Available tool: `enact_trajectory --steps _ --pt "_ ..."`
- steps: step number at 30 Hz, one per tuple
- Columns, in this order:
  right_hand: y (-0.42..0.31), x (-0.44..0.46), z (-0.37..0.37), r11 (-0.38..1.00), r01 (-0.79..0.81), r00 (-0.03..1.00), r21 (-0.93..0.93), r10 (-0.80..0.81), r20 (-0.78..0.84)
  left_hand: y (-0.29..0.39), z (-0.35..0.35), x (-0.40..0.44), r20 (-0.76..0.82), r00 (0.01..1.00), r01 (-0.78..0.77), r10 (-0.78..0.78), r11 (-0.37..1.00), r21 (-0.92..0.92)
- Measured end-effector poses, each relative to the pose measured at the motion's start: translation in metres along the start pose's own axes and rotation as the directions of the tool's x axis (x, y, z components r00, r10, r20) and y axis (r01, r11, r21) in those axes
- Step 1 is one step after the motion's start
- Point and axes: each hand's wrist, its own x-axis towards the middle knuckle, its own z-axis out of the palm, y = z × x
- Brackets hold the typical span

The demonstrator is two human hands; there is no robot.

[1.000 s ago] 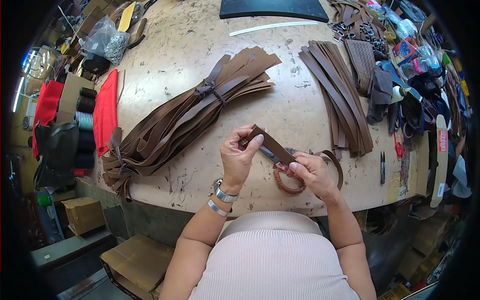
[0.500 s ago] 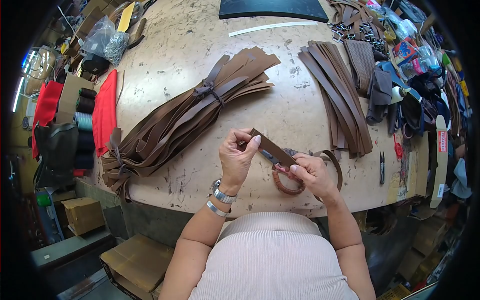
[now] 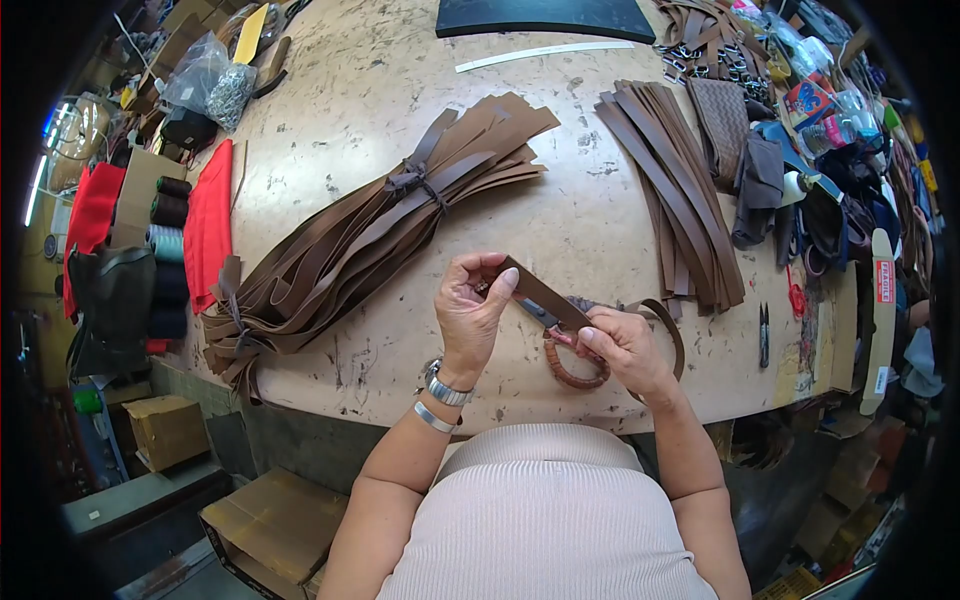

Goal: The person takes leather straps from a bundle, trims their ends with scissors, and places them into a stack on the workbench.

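A brown leather strap (image 3: 550, 292) is stretched between my hands above the near part of the table. My left hand (image 3: 470, 312) pinches its end between thumb and fingers. Further along, my right hand (image 3: 630, 350) grips the same strap, with the thumb on top. The rest of the strap curls behind my right hand. Under the strap lies a pair of scissors (image 3: 555, 370) with wrapped, reddish-brown handles, partly hidden by the strap and my right hand.
A tied bundle of brown straps (image 3: 340, 240) lies to the left on the worktable (image 3: 330, 385). Loose straps (image 3: 690, 200) are stacked to the right. Further off are a white strip (image 3: 545, 55) and a black board (image 3: 545, 17). Thread spools (image 3: 168, 210) stand at left; a dark pointed tool (image 3: 764, 337) lies right.
Almost nothing differs. Both hands keep hold of the strap, and the left hand has shifted very slightly to the left and up.
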Motion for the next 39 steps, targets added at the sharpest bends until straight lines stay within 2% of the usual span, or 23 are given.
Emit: enact_trajectory --steps 7,8,11,13,14,15,17,19,21,22,25,26,29,39 --pt "-0.004 0.001 0.002 1.0 0.005 1.0 -0.016 -0.005 -0.006 0.001 0.0 0.001 -0.023 1.0 0.004 -0.004 1.0 0.016" --pt "-0.005 0.001 0.001 1.0 0.0 1.0 -0.016 0.0 -0.01 0.001 -0.001 0.003 -0.029 0.999 -0.035 0.037 0.997 0.073" --pt "0.003 0.002 -0.004 0.963 0.103 0.994 -0.247 -0.091 0.062 0.002 -0.012 0.015 -0.062 0.984 -0.151 0.165 0.97 0.192" --pt "0.008 -0.001 -0.012 0.937 0.097 0.995 -0.336 -0.1 0.007 0.007 -0.03 0.036 -0.13 0.962 -0.214 0.238 0.961 0.176" --pt "0.011 -0.003 -0.018 0.92 0.093 0.994 -0.381 -0.109 -0.02 0.015 -0.038 0.044 -0.207 0.952 -0.199 0.225 0.97 0.141" --pt "0.015 -0.004 -0.027 0.907 0.102 0.992 -0.408 -0.124 -0.027 0.018 -0.054 0.055 -0.273 0.913 -0.238 0.304 0.939 0.249" --pt "0.022 -0.006 -0.047 0.879 0.119 0.987 -0.462 -0.156 -0.042 0.025 -0.085 0.071 -0.34 0.89 -0.264 0.304 0.951 0.159" --pt "0.013 -0.01 -0.057 0.922 0.057 0.99 -0.384 -0.1 -0.095 0.032 -0.109 0.078 -0.347 0.883 -0.321 0.316 0.946 0.045" --pt "0.007 -0.011 -0.063 0.957 0.015 0.992 -0.29 -0.05 -0.116 0.031 -0.126 0.079 -0.342 0.886 -0.317 0.313 0.947 0.046" --pt "0.012 -0.008 -0.062 0.967 0.134 0.977 -0.218 -0.166 -0.134 0.03 -0.135 0.079 -0.355 0.884 -0.312 0.305 0.949 0.039" --pt "0.004 -0.006 -0.057 0.995 0.088 0.986 0.04 -0.082 -0.144 0.025 -0.158 0.078 -0.395 0.873 -0.306 0.285 0.952 0.01" --pt "0.004 -0.005 -0.053 0.983 0.149 0.979 0.109 -0.131 -0.153 0.025 -0.163 0.077 -0.395 0.877 -0.298 0.273 0.954 -0.003" --pt "0.004 -0.002 -0.048 0.923 0.154 0.98 0.352 -0.097 -0.175 0.024 -0.174 0.075 -0.399 0.883 -0.284 0.249 0.958 -0.031" --pt "-0.003 0.01 -0.033 0.898 0.131 0.947 0.42 0.011 -0.32 0.027 -0.185 0.067 -0.44 0.863 -0.286 0.249 0.958 -0.018"
